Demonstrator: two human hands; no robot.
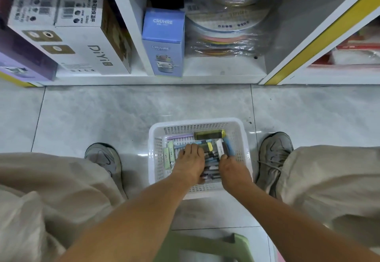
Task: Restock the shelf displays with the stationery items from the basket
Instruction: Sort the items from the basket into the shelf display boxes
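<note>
Dozens of small stationery items [211,159], pastel pens and boxed erasers, lie heaped in a white perforated plastic basket [156,138] on the grey tiled floor [123,113], between two grey sneakers [273,154]. Left hand [190,163] rests flat on the heap, fingers spread and released, pointing to 12 o'clock. Right hand [230,166], just beside it at 3 o'clock, has its fingers curled down into the items; whether it grasps one cannot be told. White shelf unit [131,27] stands at 12 o'clock, holding a blue "CRUHRE" carton [163,41], a white "DiYi" box [90,50] and wrapped round plates [226,29]. Green stool [205,245] sits at 6 o'clock.
</note>
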